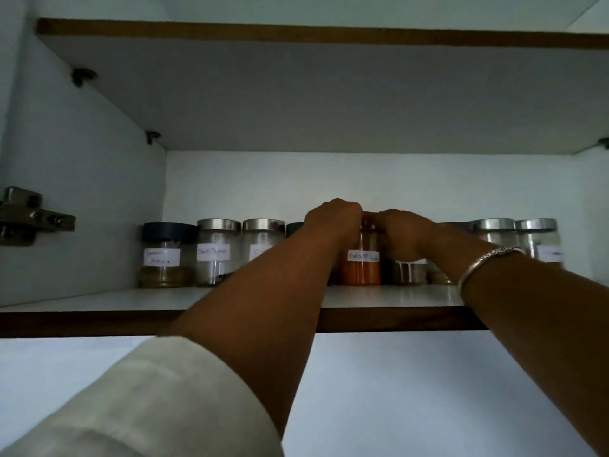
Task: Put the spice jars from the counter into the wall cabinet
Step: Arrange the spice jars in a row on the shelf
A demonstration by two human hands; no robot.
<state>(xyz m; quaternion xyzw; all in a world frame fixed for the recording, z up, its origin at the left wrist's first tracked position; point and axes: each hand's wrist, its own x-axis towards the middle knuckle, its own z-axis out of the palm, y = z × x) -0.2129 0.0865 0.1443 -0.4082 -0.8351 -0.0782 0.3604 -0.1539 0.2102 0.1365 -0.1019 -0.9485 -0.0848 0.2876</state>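
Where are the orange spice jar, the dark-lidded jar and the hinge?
orange spice jar (361,273): head view, on the powder.
dark-lidded jar (168,229): head view, on its lid.
hinge (24,216): head view, on its metal arm.

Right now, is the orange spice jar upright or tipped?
Upright: the orange spice jar stands on the shelf, label level.

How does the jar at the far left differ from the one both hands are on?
The far-left jar has a dark lid; the held jar has its lid hidden by the left hand and right hand gripping it. The far-left jar holds brownish spice, the held jar orange-red powder. Both are clear, upright, with white handwritten labels.
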